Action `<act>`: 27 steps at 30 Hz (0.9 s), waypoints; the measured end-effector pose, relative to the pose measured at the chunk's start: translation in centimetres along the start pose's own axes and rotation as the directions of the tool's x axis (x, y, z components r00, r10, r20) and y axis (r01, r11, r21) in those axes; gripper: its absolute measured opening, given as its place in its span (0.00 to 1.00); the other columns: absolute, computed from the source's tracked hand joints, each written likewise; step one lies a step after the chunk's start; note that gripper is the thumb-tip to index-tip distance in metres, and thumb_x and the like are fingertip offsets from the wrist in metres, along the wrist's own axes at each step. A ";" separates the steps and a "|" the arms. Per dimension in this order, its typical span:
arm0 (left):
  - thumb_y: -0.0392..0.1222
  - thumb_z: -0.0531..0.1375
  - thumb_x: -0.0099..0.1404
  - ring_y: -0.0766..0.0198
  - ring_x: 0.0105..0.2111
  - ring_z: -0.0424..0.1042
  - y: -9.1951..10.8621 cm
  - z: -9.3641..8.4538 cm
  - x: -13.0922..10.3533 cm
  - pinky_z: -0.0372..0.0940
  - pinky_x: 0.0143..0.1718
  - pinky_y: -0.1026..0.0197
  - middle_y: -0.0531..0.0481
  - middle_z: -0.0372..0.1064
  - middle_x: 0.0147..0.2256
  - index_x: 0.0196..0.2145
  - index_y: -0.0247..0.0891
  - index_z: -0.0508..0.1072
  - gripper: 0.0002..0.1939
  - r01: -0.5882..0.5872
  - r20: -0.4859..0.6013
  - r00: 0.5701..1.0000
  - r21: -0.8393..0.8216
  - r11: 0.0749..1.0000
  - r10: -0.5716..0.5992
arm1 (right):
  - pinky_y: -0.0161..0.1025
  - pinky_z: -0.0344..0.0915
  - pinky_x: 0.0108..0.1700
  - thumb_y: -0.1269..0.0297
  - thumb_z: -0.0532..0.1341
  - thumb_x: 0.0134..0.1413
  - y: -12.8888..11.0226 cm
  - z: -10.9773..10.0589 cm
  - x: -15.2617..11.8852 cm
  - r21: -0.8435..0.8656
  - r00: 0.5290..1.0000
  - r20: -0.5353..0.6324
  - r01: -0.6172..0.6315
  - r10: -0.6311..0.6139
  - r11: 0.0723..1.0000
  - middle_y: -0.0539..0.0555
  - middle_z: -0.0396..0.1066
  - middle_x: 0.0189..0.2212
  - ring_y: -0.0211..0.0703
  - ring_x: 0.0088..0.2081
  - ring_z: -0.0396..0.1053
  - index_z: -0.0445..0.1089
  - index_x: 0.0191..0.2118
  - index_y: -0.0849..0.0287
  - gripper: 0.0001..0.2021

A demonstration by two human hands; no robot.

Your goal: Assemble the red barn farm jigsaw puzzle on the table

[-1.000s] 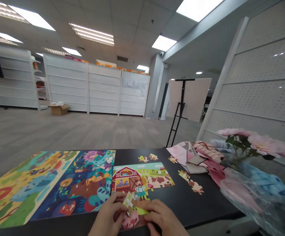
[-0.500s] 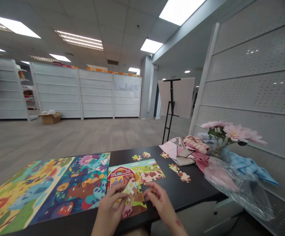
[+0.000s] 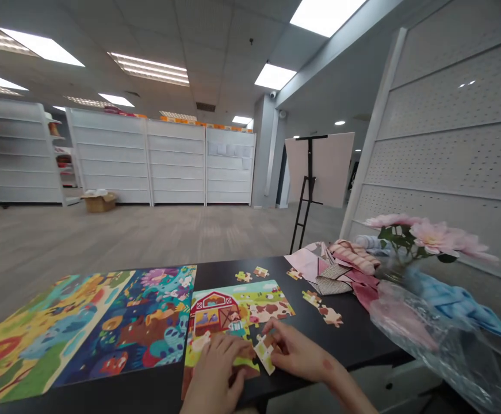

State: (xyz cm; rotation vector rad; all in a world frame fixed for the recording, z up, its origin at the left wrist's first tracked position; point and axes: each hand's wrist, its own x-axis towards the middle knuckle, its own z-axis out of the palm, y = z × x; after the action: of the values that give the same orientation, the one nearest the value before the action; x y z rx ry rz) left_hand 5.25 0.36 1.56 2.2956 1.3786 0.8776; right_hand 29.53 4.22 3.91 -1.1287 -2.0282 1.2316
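Head view: right grip (image 3: 295, 352) pinching loose puzzle piece (image 3: 264, 352) at farm puzzle (image 3: 237, 313) 4 o'clock edge. Left grip (image 3: 218, 368) flat, pressing puzzle on surface (image 3: 319, 345). Best: align tabs, lower flat, no forcing.

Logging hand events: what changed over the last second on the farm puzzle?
The loose piece passed from the left hand to the right hand, which now pinches it at the farm puzzle's right edge. The left hand came down flat on the puzzle's near part. The two finished puzzles and scattered pieces stayed put.
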 end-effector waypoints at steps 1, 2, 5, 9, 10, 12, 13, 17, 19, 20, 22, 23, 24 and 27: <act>0.32 0.59 0.57 0.50 0.52 0.71 -0.1 0.3 0.0 0.65 0.53 0.47 0.50 0.75 0.51 0.50 0.50 0.75 0.24 -0.006 -0.002 1.000 0.025 1.000 0.006 | 0.29 0.59 0.29 0.74 0.59 0.46 0.2 0.1 0.1 0.000 1.000 -0.013 -0.008 0.008 1.000 0.44 0.73 0.28 0.35 0.27 0.65 0.70 0.52 0.56 0.24; 0.31 0.59 0.57 0.50 0.52 0.71 -0.3 0.6 0.0 0.65 0.52 0.47 0.50 0.76 0.51 0.50 0.51 0.75 0.24 -0.015 -0.010 1.000 0.046 0.999 0.015 | 0.29 0.59 0.30 0.74 0.59 0.46 0.4 0.2 0.2 -0.025 0.999 -0.045 -0.001 0.000 1.000 0.45 0.73 0.30 0.35 0.28 0.66 0.71 0.52 0.56 0.23; 0.32 0.60 0.58 0.50 0.52 0.72 -0.9 1.4 0.0 0.65 0.52 0.48 0.51 0.75 0.52 0.48 0.52 0.76 0.23 -0.038 -0.011 0.999 0.074 0.997 0.039 | 0.34 0.64 0.37 0.73 0.56 0.49 0.3 0.4 -0.2 -0.166 0.989 -0.132 0.041 -0.064 0.985 0.51 0.76 0.36 0.40 0.35 0.70 0.75 0.53 0.54 0.25; 0.34 0.60 0.60 0.50 0.53 0.72 -1.4 1.3 -0.1 0.66 0.52 0.46 0.52 0.75 0.53 0.47 0.54 0.76 0.20 -0.046 0.020 0.999 0.083 0.995 0.044 | 0.35 0.65 0.38 0.72 0.55 0.51 0.0 0.7 -0.7 -0.239 0.982 -0.160 0.064 -0.104 0.969 0.53 0.76 0.38 0.42 0.36 0.71 0.77 0.53 0.54 0.24; 0.35 0.60 0.61 0.49 0.53 0.72 -1.4 1.1 -0.1 0.67 0.52 0.46 0.51 0.75 0.53 0.48 0.54 0.76 0.20 -0.051 0.037 0.998 0.086 0.995 0.048 | 0.34 0.64 0.36 0.72 0.56 0.50 0.1 0.8 -0.7 -0.225 0.980 -0.175 0.051 -0.092 0.973 0.52 0.76 0.36 0.41 0.34 0.70 0.76 0.53 0.54 0.24; 0.35 0.59 0.62 0.50 0.53 0.72 -1.3 0.8 -0.1 0.68 0.52 0.47 0.51 0.74 0.54 0.49 0.55 0.76 0.20 -0.055 0.055 0.997 0.092 0.994 0.050 | 0.32 0.60 0.31 0.73 0.57 0.49 0.6 1.0 -0.6 -0.178 0.977 -0.202 0.028 -0.065 0.984 0.49 0.75 0.33 0.38 0.29 0.66 0.75 0.51 0.56 0.22; 0.36 0.59 0.62 0.50 0.53 0.72 -1.2 0.7 -0.1 0.68 0.52 0.47 0.50 0.74 0.54 0.49 0.55 0.77 0.20 -0.058 0.056 0.997 0.096 0.994 0.053 | 0.31 0.58 0.29 0.73 0.58 0.49 0.8 1.1 -0.5 -0.154 0.976 -0.210 0.026 -0.059 0.988 0.47 0.74 0.31 0.36 0.27 0.64 0.75 0.48 0.57 0.20; 0.37 0.60 0.63 0.50 0.53 0.73 -1.7 0.8 -0.1 0.70 0.52 0.47 0.51 0.75 0.54 0.49 0.56 0.76 0.19 -0.091 0.047 0.995 0.136 0.987 0.085 | 0.31 0.55 0.27 0.72 0.58 0.53 1.3 1.3 -0.3 -0.143 0.974 -0.215 0.047 -0.077 0.989 0.47 0.74 0.30 0.34 0.25 0.62 0.75 0.42 0.57 0.12; 0.38 0.60 0.64 0.50 0.53 0.74 -2.5 1.1 0.0 0.71 0.52 0.46 0.52 0.75 0.54 0.50 0.57 0.76 0.19 -0.137 0.081 0.989 0.163 0.977 0.125 | 0.31 0.56 0.28 0.72 0.57 0.55 1.2 1.4 -0.4 -0.187 0.968 -0.238 0.041 -0.086 0.982 0.48 0.75 0.31 0.35 0.26 0.64 0.76 0.42 0.57 0.13; 0.39 0.60 0.64 0.50 0.54 0.74 -3.1 1.3 0.1 0.72 0.51 0.47 0.53 0.75 0.54 0.50 0.58 0.76 0.19 -0.155 0.086 0.986 0.179 0.972 0.141 | 0.32 0.58 0.29 0.73 0.56 0.54 1.1 1.3 -0.5 -0.226 0.961 -0.260 0.036 -0.096 0.973 0.48 0.75 0.32 0.36 0.27 0.65 0.77 0.41 0.56 0.14; 0.39 0.61 0.64 0.50 0.53 0.75 -4.2 1.8 0.3 0.73 0.50 0.48 0.53 0.75 0.54 0.50 0.59 0.76 0.19 -0.186 0.096 0.981 0.208 0.960 0.169 | 0.33 0.62 0.33 0.75 0.55 0.53 1.1 1.0 -0.9 -0.335 0.942 -0.304 0.030 -0.138 0.942 0.50 0.76 0.33 0.39 0.31 0.69 0.77 0.41 0.56 0.16; 0.40 0.61 0.64 0.50 0.53 0.75 -4.7 2.0 0.5 0.74 0.49 0.48 0.54 0.76 0.54 0.50 0.60 0.76 0.18 -0.201 0.104 0.978 0.218 0.955 0.182 | 0.35 0.64 0.37 0.76 0.54 0.53 1.3 0.5 -1.2 -0.394 0.932 -0.324 0.024 -0.163 0.919 0.51 0.76 0.34 0.41 0.34 0.71 0.77 0.40 0.56 0.16; 0.41 0.61 0.64 0.50 0.52 0.76 -5.1 2.3 0.6 0.74 0.48 0.49 0.54 0.76 0.54 0.49 0.60 0.76 0.18 -0.215 0.112 0.974 0.223 0.951 0.195 | 0.37 0.66 0.41 0.77 0.54 0.52 1.6 -0.1 -1.6 -0.449 0.921 -0.344 0.011 -0.184 0.893 0.52 0.75 0.36 0.42 0.37 0.72 0.77 0.40 0.56 0.17; 0.40 0.63 0.62 0.50 0.51 0.77 -5.5 3.1 0.6 0.75 0.46 0.50 0.55 0.77 0.53 0.47 0.61 0.77 0.18 -0.211 0.073 0.977 0.232 0.949 0.200 | 0.42 0.65 0.52 0.75 0.56 0.52 3.6 -3.1 -3.2 -0.552 0.866 -0.459 -0.104 -0.198 0.827 0.55 0.74 0.44 0.47 0.47 0.72 0.77 0.39 0.55 0.15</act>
State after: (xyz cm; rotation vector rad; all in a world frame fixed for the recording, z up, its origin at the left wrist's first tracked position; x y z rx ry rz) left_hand 3.67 3.63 -3.66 2.6642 1.3034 0.7423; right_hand 34.96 3.87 2.18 -1.4599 -2.0149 0.2250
